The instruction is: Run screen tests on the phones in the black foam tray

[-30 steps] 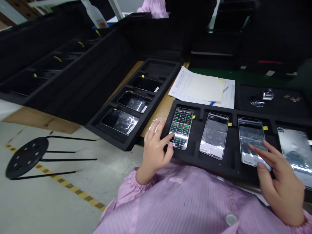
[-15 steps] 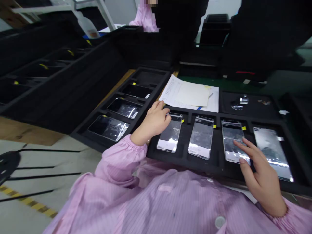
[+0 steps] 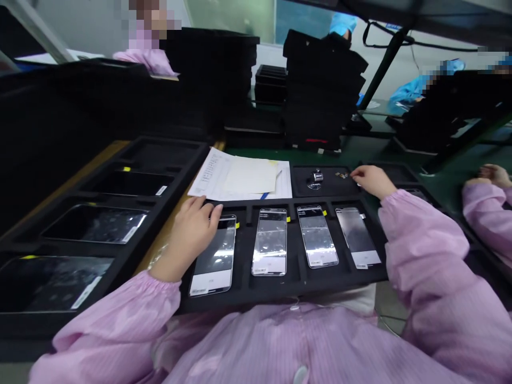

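Observation:
My left hand rests over the upper left corner of the black foam tray, fingers loosely apart, beside the leftmost phone. Its thumb overlaps that phone's top edge. Farther right in the tray lie a second phone, a third phone and a fourth phone, all face up with lit screens. At the tray's back right, my right hand has its fingertips pinched together next to small metallic bits. What the pinch holds is too small to make out.
Papers with a pen lie behind the tray. A shiny metal piece sits in the back compartment. Another tray with dark-screened phones is at left. Tall black tray stacks stand behind. A co-worker's hand shows at far right.
My right hand has left the third phone and reached forward to the small bits at the back. My left hand stays at the tray corner. The camera view has swung right.

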Motion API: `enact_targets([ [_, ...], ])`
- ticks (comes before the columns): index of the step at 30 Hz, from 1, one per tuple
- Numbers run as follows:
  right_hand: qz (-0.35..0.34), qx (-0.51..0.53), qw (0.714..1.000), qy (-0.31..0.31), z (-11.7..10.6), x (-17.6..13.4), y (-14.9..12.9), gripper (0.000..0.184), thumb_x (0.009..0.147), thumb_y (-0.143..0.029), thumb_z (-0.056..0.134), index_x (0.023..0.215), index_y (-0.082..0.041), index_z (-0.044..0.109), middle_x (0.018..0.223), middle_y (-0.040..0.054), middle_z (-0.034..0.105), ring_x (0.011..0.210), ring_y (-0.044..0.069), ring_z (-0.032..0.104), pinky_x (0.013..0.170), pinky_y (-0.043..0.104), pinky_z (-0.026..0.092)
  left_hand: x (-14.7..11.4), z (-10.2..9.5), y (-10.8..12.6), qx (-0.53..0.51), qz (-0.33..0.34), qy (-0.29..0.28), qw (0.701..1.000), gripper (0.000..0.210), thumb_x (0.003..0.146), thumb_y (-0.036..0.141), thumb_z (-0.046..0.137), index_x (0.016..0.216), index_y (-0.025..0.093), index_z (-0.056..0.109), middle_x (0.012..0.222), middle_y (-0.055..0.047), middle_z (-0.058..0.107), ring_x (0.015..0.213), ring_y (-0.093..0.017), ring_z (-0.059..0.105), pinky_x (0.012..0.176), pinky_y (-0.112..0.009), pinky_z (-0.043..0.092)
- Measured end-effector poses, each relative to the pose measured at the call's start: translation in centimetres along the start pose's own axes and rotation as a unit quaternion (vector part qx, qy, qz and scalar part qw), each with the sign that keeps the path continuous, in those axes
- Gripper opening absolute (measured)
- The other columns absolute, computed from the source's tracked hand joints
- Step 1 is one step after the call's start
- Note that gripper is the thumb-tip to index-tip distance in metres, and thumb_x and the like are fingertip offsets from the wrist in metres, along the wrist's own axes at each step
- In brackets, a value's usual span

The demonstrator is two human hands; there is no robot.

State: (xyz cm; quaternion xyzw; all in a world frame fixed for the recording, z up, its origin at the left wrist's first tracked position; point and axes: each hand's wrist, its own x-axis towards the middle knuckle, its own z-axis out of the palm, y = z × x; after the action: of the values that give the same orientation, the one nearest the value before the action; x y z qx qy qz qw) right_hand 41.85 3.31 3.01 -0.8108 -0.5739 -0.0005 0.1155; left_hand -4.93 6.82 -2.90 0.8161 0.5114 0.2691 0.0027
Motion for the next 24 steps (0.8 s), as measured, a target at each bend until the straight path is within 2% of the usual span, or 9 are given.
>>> enact_targets([
  [4, 0.003, -0.046, 0.997, -0.059, 3.1, 4.5, -0.3, 0.023, 0.098, -0.033, 0.063, 0.113, -0.016, 0.066, 0.117, 0.0083, 0.066, 0.104, 0.021, 0.065, 0.093, 0.043, 0.054, 0.1, -1.9, 0.9, -0.092, -0.061, 0.027, 0.994, 0.042, 0.096, 0.049, 0.037, 0.088, 0.017, 0.064, 0.117, -0.018, 0.068, 0.124, -0.036, 0.056, 0.111, -0.056, 0.038],
  [7, -0.011, -0.079, 0.994, -0.079, 4.7, 5.1, -0.4, 0.029, 0.098, -0.035, 0.062, 0.121, -0.018, 0.063, 0.128, 0.01, 0.061, 0.111, 0.023, 0.062, 0.096, 0.045, 0.054, -0.7, -3.7, 1.4, -0.216, -0.149, 0.009, 0.965, 0.04, 0.098, 0.052, 0.039, 0.095, 0.019, 0.062, 0.106, -0.009, 0.071, 0.107, -0.029, 0.064, 0.097, -0.046, 0.049],
  [11, -0.018, -0.105, 0.99, -0.092, 6.1, 4.1, 0.1, 0.031, 0.098, -0.035, 0.062, 0.124, -0.018, 0.062, 0.131, 0.0109, 0.059, 0.115, 0.025, 0.06, 0.098, 0.047, 0.052, -2.1, -4.8, 1.3, -0.438, -0.265, -0.03, 0.858, 0.032, 0.094, 0.052, 0.051, 0.095, 0.022, 0.061, 0.08, 0.001, 0.066, 0.077, -0.019, 0.064, 0.065, -0.03, 0.054],
  [13, -0.019, -0.105, 0.99, -0.095, 6.5, 3.8, 0.4, 0.033, 0.098, -0.035, 0.062, 0.125, -0.018, 0.061, 0.131, 0.0112, 0.059, 0.115, 0.025, 0.06, 0.098, 0.047, 0.052, -2.7, -4.9, 1.2, -0.503, -0.286, -0.056, 0.814, 0.028, 0.091, 0.048, 0.059, 0.103, 0.023, 0.063, 0.083, 0.001, 0.07, 0.077, -0.019, 0.067, 0.064, -0.03, 0.056],
  [15, -0.019, -0.099, 0.991, -0.092, 6.6, 3.7, 0.7, 0.035, 0.098, -0.036, 0.062, 0.127, -0.018, 0.06, 0.133, 0.0116, 0.058, 0.116, 0.025, 0.059, 0.098, 0.047, 0.052, -3.2, -4.9, 1.2, -0.532, -0.28, -0.124, 0.789, 0.03, 0.086, 0.044, 0.066, 0.106, 0.023, 0.065, 0.093, -0.003, 0.075, 0.082, -0.022, 0.071, 0.068, -0.033, 0.06],
  [17, -0.017, -0.089, 0.992, -0.086, 6.5, 3.9, 1.1, 0.035, 0.098, -0.035, 0.062, 0.127, -0.017, 0.06, 0.133, 0.0119, 0.058, 0.116, 0.025, 0.059, 0.099, 0.047, 0.052, -3.6, -4.9, 1.1, -0.533, -0.249, -0.191, 0.786, 0.033, 0.08, 0.042, 0.074, 0.106, 0.023, 0.068, 0.101, -0.006, 0.076, 0.085, -0.025, 0.073, 0.07, -0.036, 0.062],
  [19, -0.014, -0.076, 0.994, -0.08, 6.5, 4.3, 1.6, 0.032, 0.097, -0.034, 0.063, 0.124, -0.016, 0.062, 0.13, 0.0114, 0.06, 0.114, 0.025, 0.06, 0.098, 0.046, 0.052, -3.9, -4.8, 0.9, -0.525, -0.208, -0.213, 0.797, 0.035, 0.075, 0.039, 0.079, 0.104, 0.023, 0.07, 0.105, -0.009, 0.076, 0.088, -0.027, 0.074, 0.075, -0.039, 0.063],
  [21, -0.007, -0.059, 0.995, -0.074, 6.4, 4.6, 2.1, 0.027, 0.097, -0.034, 0.063, 0.118, -0.016, 0.064, 0.124, 0.0099, 0.063, 0.11, 0.023, 0.062, 0.096, 0.045, 0.053, -4.2, -4.9, 0.7, -0.525, -0.195, -0.203, 0.803, 0.037, 0.072, 0.037, 0.082, 0.104, 0.023, 0.07, 0.107, -0.01, 0.076, 0.093, -0.028, 0.073, 0.081, -0.042, 0.062],
  [24, 0.001, -0.024, 0.998, -0.057, 6.1, 4.7, 2.6, 0.022, 0.097, -0.034, 0.064, 0.108, -0.015, 0.066, 0.11, 0.0068, 0.067, 0.098, 0.019, 0.066, 0.089, 0.041, 0.056, -4.4, -5.5, 1.1, -0.539, -0.244, -0.171, 0.788, 0.046, 0.07, 0.036, 0.083, 0.111, 0.021, 0.067, 0.109, -0.011, 0.075, 0.096, -0.029, 0.073, 0.082, -0.043, 0.062],
])
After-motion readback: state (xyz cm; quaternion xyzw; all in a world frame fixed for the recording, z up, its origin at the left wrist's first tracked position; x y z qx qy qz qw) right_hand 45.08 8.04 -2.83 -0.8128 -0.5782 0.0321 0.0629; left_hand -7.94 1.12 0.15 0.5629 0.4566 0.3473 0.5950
